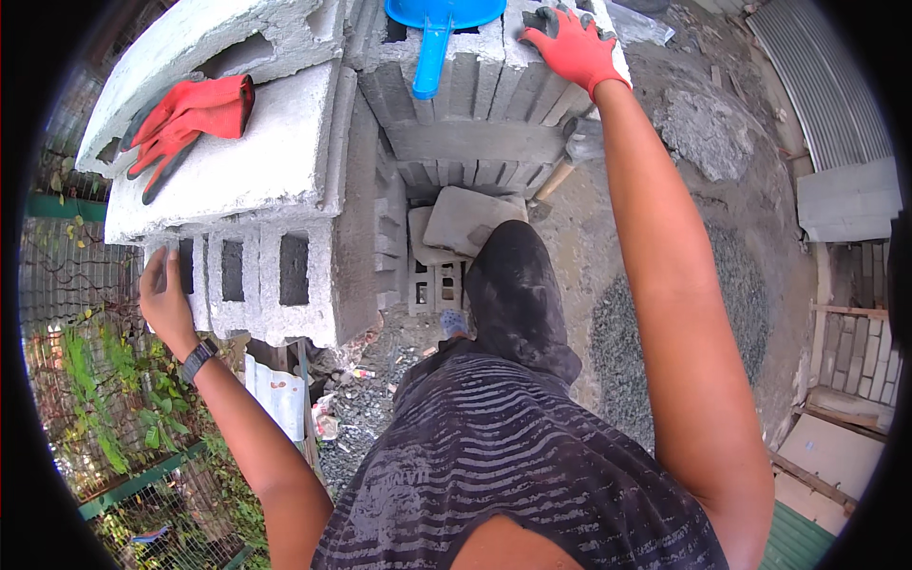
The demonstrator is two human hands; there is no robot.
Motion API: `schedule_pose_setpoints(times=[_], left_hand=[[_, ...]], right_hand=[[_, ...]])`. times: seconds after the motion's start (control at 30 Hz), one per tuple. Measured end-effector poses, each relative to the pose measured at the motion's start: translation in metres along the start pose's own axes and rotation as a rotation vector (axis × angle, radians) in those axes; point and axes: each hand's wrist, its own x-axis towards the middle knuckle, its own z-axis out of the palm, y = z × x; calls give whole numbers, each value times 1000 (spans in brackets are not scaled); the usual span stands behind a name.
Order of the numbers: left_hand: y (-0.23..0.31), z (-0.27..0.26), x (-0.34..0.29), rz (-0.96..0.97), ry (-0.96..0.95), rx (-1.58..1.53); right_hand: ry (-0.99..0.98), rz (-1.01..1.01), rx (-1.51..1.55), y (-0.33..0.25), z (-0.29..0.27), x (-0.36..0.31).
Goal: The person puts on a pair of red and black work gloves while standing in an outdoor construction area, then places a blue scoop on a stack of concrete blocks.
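Observation:
My bare left hand [165,301], with a dark watch at the wrist, rests its extended fingers against the outer end of a hollow concrete block [255,318] at the left. My right hand [576,47] wears a red glove with dark fingertips. It lies with spread fingers on top of the blocks [518,43] at the far side. Left of it, a blue plastic dipper [434,49] sits on the stack, handle toward me. A loose red glove [190,128] with dark fingers lies on the pale blocks above my left hand.
A hammer [554,179] with a wooden handle leans beside the stack. Flat grey slabs [467,220] lie low by my knee. Grey gravel [622,356] is piled at the right, with corrugated sheets [817,81] beyond. Plants and a wire fence [142,503] line the left.

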Motion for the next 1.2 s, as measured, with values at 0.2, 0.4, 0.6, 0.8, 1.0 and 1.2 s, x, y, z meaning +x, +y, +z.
schedule_pose_setpoints(times=[0.2, 0.4, 0.6, 0.8, 1.0, 1.2], left_hand=[[0, -1, 0, 10, 7, -46], [-3, -2, -1, 27, 25, -33], [-8, -2, -1, 6, 55, -45], [-3, 0, 0, 27, 58, 20], [-15, -2, 0, -2, 54, -63], [-5, 2, -1, 19, 52, -55]], right_hand=[[12, -301, -13, 39, 18, 9], [64, -435, -157, 27, 20, -9], [149, -422, -171, 19, 25, -15], [146, -443, -180, 28, 23, -15], [69, -414, -208, 17, 18, -15], [64, -350, -93, 25, 20, -10]])
